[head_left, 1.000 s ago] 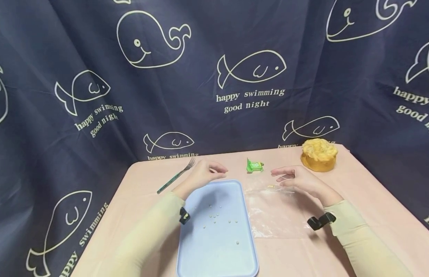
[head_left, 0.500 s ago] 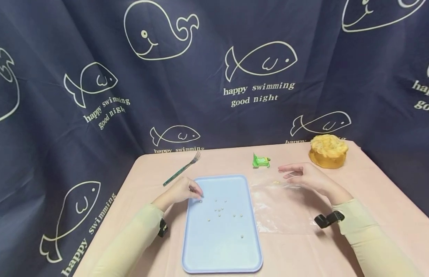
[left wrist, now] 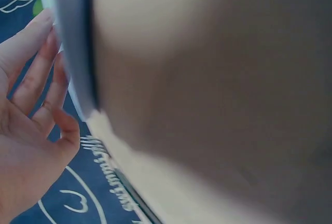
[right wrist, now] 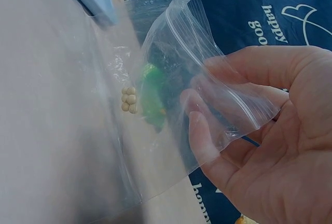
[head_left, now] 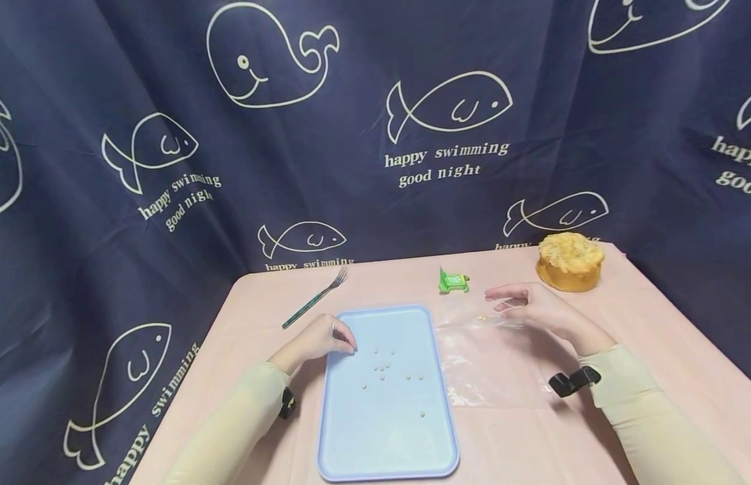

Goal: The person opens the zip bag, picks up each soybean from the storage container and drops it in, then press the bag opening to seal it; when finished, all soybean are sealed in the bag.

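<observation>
A light blue tray (head_left: 351, 458) lies on the pink table with several small beige beads (head_left: 381, 368) scattered on it. My left hand (head_left: 322, 337) rests at the tray's left rim, its loosely bent fingertips touching the tray surface. In the left wrist view the left hand (left wrist: 31, 94) lies spread beside the tray rim (left wrist: 72, 53); no bead shows between the fingers. My right hand (head_left: 535, 306) pinches the mouth of a clear zip bag (head_left: 490, 367), which lies right of the tray. In the right wrist view the right hand (right wrist: 270, 136) holds the zip bag (right wrist: 176, 63) open, with several beads (right wrist: 128, 99) inside.
A green-handled fork (head_left: 314, 305) lies behind the tray on the left. A small green wrapper (head_left: 452, 281) sits at the back middle and a round yellow cake (head_left: 570, 261) at the back right corner. A dark fish-print curtain surrounds the table.
My left hand dropped from above the tray's far end to its left rim and settled there. The right hand kept holding the bag almost still.
</observation>
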### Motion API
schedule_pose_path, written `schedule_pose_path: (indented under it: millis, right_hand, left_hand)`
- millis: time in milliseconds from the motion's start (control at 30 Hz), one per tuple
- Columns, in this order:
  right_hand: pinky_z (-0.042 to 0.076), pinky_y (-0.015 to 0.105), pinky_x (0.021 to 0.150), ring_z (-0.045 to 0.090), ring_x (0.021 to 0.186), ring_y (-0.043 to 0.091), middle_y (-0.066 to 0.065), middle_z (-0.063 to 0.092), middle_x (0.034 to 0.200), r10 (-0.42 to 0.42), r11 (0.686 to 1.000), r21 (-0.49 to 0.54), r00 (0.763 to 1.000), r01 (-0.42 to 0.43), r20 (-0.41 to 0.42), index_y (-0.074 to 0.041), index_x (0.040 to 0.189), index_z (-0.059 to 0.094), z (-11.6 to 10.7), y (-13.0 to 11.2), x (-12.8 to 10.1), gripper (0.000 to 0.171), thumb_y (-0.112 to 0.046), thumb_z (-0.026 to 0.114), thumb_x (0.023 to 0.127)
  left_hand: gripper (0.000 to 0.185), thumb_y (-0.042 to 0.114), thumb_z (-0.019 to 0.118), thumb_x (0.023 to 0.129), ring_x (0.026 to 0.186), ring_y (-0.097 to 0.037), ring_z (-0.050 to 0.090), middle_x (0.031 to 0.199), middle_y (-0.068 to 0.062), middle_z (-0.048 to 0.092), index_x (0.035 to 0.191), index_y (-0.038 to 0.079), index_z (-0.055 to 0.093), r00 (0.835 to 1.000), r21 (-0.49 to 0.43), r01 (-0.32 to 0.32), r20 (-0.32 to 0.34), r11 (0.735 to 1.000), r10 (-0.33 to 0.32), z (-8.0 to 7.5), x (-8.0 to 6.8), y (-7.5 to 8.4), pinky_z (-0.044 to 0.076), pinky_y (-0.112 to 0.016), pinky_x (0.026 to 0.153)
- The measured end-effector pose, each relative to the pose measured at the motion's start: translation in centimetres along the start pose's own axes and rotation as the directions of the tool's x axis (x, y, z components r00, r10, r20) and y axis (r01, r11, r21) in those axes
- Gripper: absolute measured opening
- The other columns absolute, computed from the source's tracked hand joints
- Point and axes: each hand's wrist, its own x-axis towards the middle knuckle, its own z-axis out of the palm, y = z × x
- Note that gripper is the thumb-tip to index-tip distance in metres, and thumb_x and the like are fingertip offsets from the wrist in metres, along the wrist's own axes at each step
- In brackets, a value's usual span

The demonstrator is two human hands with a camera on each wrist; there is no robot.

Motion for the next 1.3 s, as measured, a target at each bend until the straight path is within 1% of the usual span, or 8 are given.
schedule_pose_path:
  millis: [133, 300, 533, 733, 900, 1033, 1167, 1300]
  right_hand:
    - [0.057, 0.028, 0.085, 0.064, 0.116, 0.038, 0.034, 0.056, 0.136, -0.025, 1.000, -0.005, 1.000, 0.025, 0.008, 0.016, 0.135, 0.054, 0.3, 0.2, 0.5, 0.051, 0.008, 0.069, 0.088]
    - [0.056, 0.027, 0.085, 0.066, 0.113, 0.031, 0.034, 0.056, 0.136, -0.028, 1.000, 0.003, 1.000, 0.028, 0.007, 0.017, 0.134, 0.054, 0.6, 0.1, 0.8, 0.050, 0.009, 0.069, 0.087]
    - [0.057, 0.027, 0.085, 0.067, 0.113, 0.026, 0.037, 0.053, 0.136, -0.030, 0.999, 0.034, 0.999, 0.029, 0.018, 0.020, 0.134, 0.052, 0.9, -0.4, 0.6, 0.050, 0.010, 0.068, 0.087]
    - [0.056, 0.026, 0.084, 0.065, 0.114, 0.033, 0.036, 0.054, 0.136, -0.028, 0.999, 0.020, 0.999, 0.028, 0.017, 0.019, 0.134, 0.052, 0.9, -0.8, 0.4, 0.049, 0.011, 0.067, 0.087]
    - [0.057, 0.026, 0.084, 0.066, 0.112, 0.022, 0.038, 0.054, 0.135, -0.014, 0.999, 0.040, 1.000, 0.014, 0.019, 0.020, 0.135, 0.051, 1.0, -0.9, 0.4, 0.050, 0.011, 0.066, 0.088]
    - [0.057, 0.026, 0.083, 0.067, 0.110, 0.018, 0.038, 0.054, 0.135, -0.022, 0.999, 0.049, 1.000, 0.021, 0.019, 0.020, 0.134, 0.051, 1.1, -0.7, 0.3, 0.051, 0.009, 0.068, 0.087]
    - [0.057, 0.026, 0.083, 0.067, 0.111, 0.026, 0.038, 0.055, 0.134, -0.027, 0.999, 0.023, 1.000, 0.027, 0.010, 0.020, 0.134, 0.052, 1.1, -0.9, 0.0, 0.050, 0.009, 0.069, 0.087]
    - [0.057, 0.027, 0.082, 0.067, 0.112, 0.027, 0.036, 0.056, 0.135, -0.011, 1.000, -0.001, 1.000, 0.011, 0.001, 0.018, 0.135, 0.053, 0.9, -1.2, -0.1, 0.050, 0.009, 0.068, 0.088]
  left_hand:
    - [0.008, 0.010, 0.083, 0.084, 0.094, -0.011, 0.068, 0.088, 0.009, 0.076, 0.085, 0.017, 0.080, 0.997, -0.006, -0.019, -0.068, 1.000, 0.019, -0.3, 1.4, 1.4, 0.047, -0.045, 0.100]
    - [0.005, 0.013, 0.083, 0.086, 0.103, -0.015, 0.068, 0.095, 0.009, 0.076, 0.089, 0.016, 0.081, 0.985, -0.032, -0.045, -0.168, 0.998, 0.040, 0.0, 4.6, 5.2, 0.045, -0.045, 0.105]
    - [0.004, 0.016, 0.081, 0.089, 0.096, -0.008, 0.066, 0.094, 0.009, 0.076, 0.092, 0.014, 0.081, 0.965, -0.091, -0.155, -0.225, 0.984, 0.131, 2.1, 9.4, 10.1, 0.053, -0.039, 0.092]
    - [0.005, 0.016, 0.082, 0.089, 0.085, -0.013, 0.062, 0.089, 0.013, 0.075, 0.093, 0.016, 0.082, 0.960, -0.112, -0.170, -0.245, 0.979, 0.138, 4.7, 12.9, 13.0, 0.050, -0.024, 0.073]
    - [0.006, 0.017, 0.082, 0.088, 0.076, -0.005, 0.059, 0.090, 0.014, 0.075, 0.094, 0.018, 0.083, 0.965, -0.051, -0.185, -0.200, 0.981, 0.172, 6.8, 14.5, 14.1, 0.046, -0.017, 0.069]
    - [0.010, 0.016, 0.082, 0.088, 0.068, -0.009, 0.058, 0.097, 0.013, 0.076, 0.098, 0.019, 0.083, 0.971, -0.042, -0.174, -0.175, 0.984, 0.164, 7.7, 15.0, 14.4, 0.045, -0.018, 0.063]
    - [0.019, 0.017, 0.082, 0.088, 0.083, -0.010, 0.064, 0.106, 0.011, 0.075, 0.107, 0.019, 0.081, 0.967, -0.096, -0.188, -0.195, 0.978, 0.166, 7.8, 15.1, 13.8, 0.048, -0.019, 0.067]
    - [0.028, 0.014, 0.081, 0.090, 0.099, -0.015, 0.067, 0.114, 0.001, 0.074, 0.118, 0.012, 0.077, 0.957, -0.177, -0.214, -0.233, 0.961, 0.170, 6.1, 14.5, 12.9, 0.053, -0.020, 0.077]
